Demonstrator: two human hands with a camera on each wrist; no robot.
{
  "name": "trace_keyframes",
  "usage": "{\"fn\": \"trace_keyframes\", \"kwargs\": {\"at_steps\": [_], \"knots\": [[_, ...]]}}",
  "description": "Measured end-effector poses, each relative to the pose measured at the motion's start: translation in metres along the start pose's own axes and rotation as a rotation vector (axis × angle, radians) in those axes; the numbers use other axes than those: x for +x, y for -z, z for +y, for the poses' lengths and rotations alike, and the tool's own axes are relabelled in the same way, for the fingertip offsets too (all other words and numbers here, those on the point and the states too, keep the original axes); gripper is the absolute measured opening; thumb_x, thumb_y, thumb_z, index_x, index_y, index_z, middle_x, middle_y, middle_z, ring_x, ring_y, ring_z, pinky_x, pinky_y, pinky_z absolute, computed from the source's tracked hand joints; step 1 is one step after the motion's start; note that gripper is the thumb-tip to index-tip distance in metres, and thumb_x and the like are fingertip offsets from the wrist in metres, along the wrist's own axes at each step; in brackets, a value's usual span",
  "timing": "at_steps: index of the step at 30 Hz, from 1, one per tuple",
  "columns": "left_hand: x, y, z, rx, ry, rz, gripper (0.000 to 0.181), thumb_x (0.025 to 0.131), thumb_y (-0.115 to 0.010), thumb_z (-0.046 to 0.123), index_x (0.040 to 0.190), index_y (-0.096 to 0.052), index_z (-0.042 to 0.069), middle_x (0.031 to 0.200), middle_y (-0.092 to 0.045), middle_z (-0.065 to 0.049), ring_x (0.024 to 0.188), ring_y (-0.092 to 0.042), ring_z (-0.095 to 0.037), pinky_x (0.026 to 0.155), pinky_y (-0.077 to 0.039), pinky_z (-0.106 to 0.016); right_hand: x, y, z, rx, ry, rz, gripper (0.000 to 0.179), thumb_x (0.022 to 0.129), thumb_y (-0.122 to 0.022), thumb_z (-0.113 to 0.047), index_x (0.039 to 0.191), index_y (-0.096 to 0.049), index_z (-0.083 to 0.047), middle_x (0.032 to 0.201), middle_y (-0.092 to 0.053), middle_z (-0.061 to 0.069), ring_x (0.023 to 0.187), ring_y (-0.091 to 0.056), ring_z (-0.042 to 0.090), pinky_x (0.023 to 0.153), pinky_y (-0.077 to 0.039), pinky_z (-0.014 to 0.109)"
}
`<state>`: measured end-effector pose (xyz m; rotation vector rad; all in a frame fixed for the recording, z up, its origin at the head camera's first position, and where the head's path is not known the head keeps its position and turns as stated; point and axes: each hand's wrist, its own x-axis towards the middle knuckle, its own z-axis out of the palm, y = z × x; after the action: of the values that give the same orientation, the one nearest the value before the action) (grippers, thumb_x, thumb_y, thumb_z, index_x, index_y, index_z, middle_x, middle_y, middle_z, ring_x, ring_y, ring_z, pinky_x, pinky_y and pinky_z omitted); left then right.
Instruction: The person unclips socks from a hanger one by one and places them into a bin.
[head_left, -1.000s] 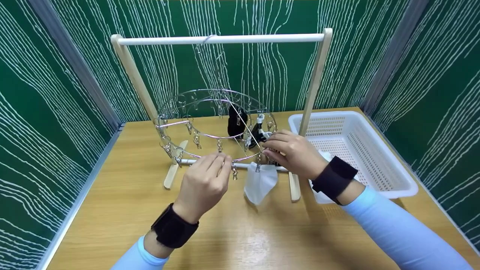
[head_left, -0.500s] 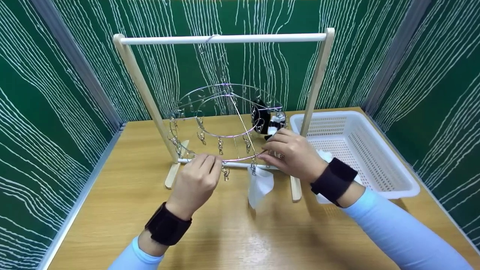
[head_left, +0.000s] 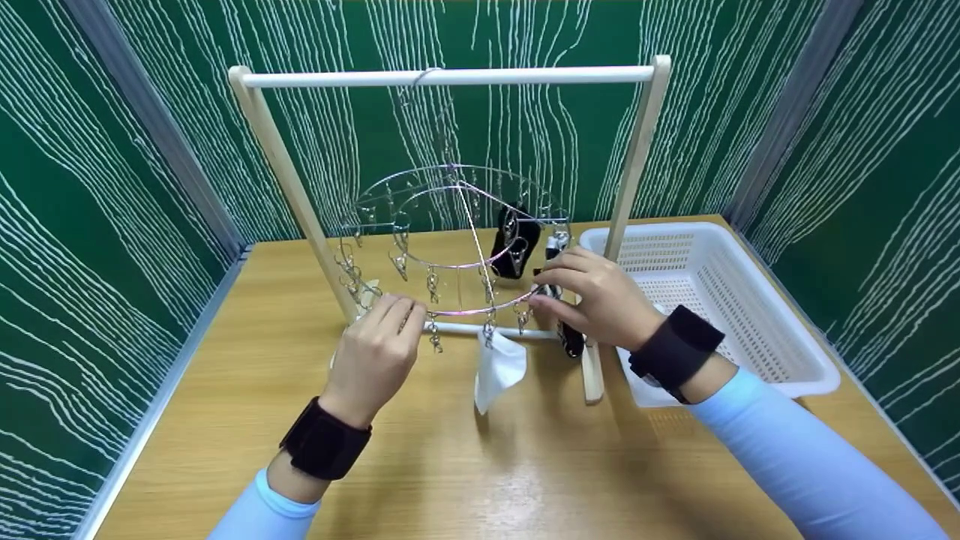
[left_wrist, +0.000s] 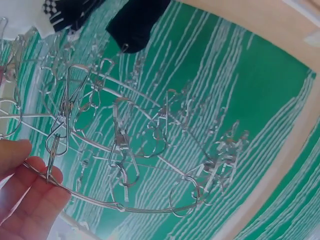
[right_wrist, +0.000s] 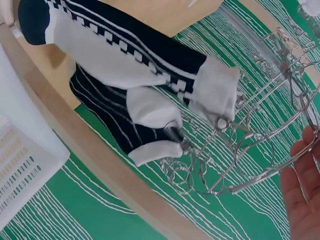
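A round metal clip hanger [head_left: 459, 312], two wire rings with many dangling clips, hangs tilted from a rack. My left hand [head_left: 379, 352] pinches its outer ring at the front left; the left wrist view shows the wire between thumb and fingertips. My right hand [head_left: 600, 296] holds the same ring farther right, thumb and fingers on either side of the wire. A white cloth piece [head_left: 501, 367] hangs from a front clip between the hands. A black sock [head_left: 516, 240] hangs at the back right. Black-and-white patterned socks [right_wrist: 125, 55] hang near my right hand, partly hidden in the head view.
The wooden rack [head_left: 641, 150] with a white top bar [head_left: 525, 76] stands on the wooden table [head_left: 420, 480]. A white perforated basket [head_left: 806, 375] sits at the right, beside the rack's right leg. Green patterned walls [head_left: 97, 247] enclose the table.
The hanger has turned, its front moving left and its back moving right, so the black sock is farther right. My left hand has shifted left; a dark sock now shows below my right hand.
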<state>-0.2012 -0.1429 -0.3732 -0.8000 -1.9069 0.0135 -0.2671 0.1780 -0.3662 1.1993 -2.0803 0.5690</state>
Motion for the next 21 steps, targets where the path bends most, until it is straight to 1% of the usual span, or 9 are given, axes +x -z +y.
{"fn": "trace_keyframes", "kwargs": {"at_steps": [3, 7, 10, 13, 15, 17, 19, 21], "knots": [[0.0, -0.001, 0.001, -0.027, 0.037, -0.017, 0.013, 0.087, -0.074, -0.011, 0.095, -0.078, -0.003, 0.091, -0.078, -0.015, 0.088, -0.077, -0.029, 0.084, -0.067, -0.037, 0.001, -0.001, -0.001, -0.003, -0.001, 0.01, 0.022, 0.091, -0.087, -0.021, 0.1, -0.08, -0.002, 0.096, -0.078, 0.012, 0.093, -0.069, 0.03, 0.083, -0.061, 0.044], [0.002, -0.001, 0.005, -0.043, 0.075, -0.037, 0.015, 0.086, -0.074, -0.011, 0.098, -0.079, -0.003, 0.093, -0.078, -0.015, 0.09, -0.076, -0.03, 0.084, -0.067, -0.038, 0.002, -0.002, -0.004, -0.017, -0.011, 0.015, 0.022, 0.09, -0.088, -0.022, 0.094, -0.079, -0.003, 0.093, -0.077, 0.01, 0.09, -0.068, 0.028, 0.079, -0.062, 0.041], [0.003, 0.0, 0.01, -0.048, 0.083, -0.045, 0.018, 0.085, -0.074, -0.009, 0.102, -0.079, -0.004, 0.096, -0.078, -0.017, 0.093, -0.076, -0.032, 0.088, -0.067, -0.041, 0.003, -0.003, -0.007, -0.029, -0.022, 0.006, 0.022, 0.09, -0.088, -0.024, 0.092, -0.078, -0.005, 0.092, -0.077, 0.009, 0.089, -0.068, 0.027, 0.079, -0.062, 0.041], [0.004, 0.001, 0.016, -0.075, 0.085, -0.022, 0.021, 0.083, -0.076, -0.004, 0.103, -0.079, -0.004, 0.099, -0.079, -0.018, 0.094, -0.075, -0.033, 0.089, -0.066, -0.042, 0.004, -0.003, -0.01, -0.038, -0.027, -0.002, 0.022, 0.091, -0.087, -0.026, 0.092, -0.078, -0.006, 0.092, -0.078, 0.009, 0.089, -0.069, 0.027, 0.079, -0.061, 0.041], [0.005, 0.002, 0.02, -0.125, 0.088, 0.001, 0.023, 0.081, -0.078, -0.001, 0.103, -0.079, -0.003, 0.099, -0.08, -0.018, 0.092, -0.075, -0.033, 0.086, -0.066, -0.041, 0.005, -0.003, -0.011, -0.046, -0.027, -0.003, 0.022, 0.091, -0.087, -0.026, 0.092, -0.077, -0.006, 0.091, -0.077, 0.009, 0.087, -0.068, 0.027, 0.077, -0.061, 0.04], [0.006, 0.002, 0.026, -0.19, 0.095, 0.012, 0.02, 0.082, -0.079, 0.001, 0.102, -0.078, -0.002, 0.096, -0.079, -0.015, 0.087, -0.074, -0.03, 0.081, -0.066, -0.038, 0.005, -0.003, -0.011, -0.049, -0.026, -0.001, 0.022, 0.091, -0.087, -0.026, 0.092, -0.077, -0.006, 0.09, -0.077, 0.009, 0.086, -0.068, 0.027, 0.076, -0.06, 0.04], [0.006, 0.0, 0.031, -0.254, 0.108, 0.0, 0.017, 0.085, -0.08, 0.002, 0.102, -0.078, 0.0, 0.094, -0.079, -0.013, 0.084, -0.075, -0.027, 0.078, -0.066, -0.035, 0.006, -0.004, -0.011, -0.051, -0.024, 0.001, 0.022, 0.091, -0.087, -0.026, 0.092, -0.077, -0.006, 0.089, -0.077, 0.009, 0.085, -0.068, 0.027, 0.076, -0.06, 0.04], [0.006, -0.002, 0.037, -0.311, 0.135, -0.038, 0.014, 0.088, -0.08, 0.004, 0.102, -0.077, 0.001, 0.094, -0.079, -0.011, 0.083, -0.076, -0.026, 0.077, -0.066, -0.034, 0.006, -0.004, -0.011, -0.049, -0.018, 0.005, 0.023, 0.091, -0.087, -0.026, 0.093, -0.076, -0.006, 0.09, -0.077, 0.008, 0.086, -0.069, 0.027, 0.077, -0.061, 0.041]]}}
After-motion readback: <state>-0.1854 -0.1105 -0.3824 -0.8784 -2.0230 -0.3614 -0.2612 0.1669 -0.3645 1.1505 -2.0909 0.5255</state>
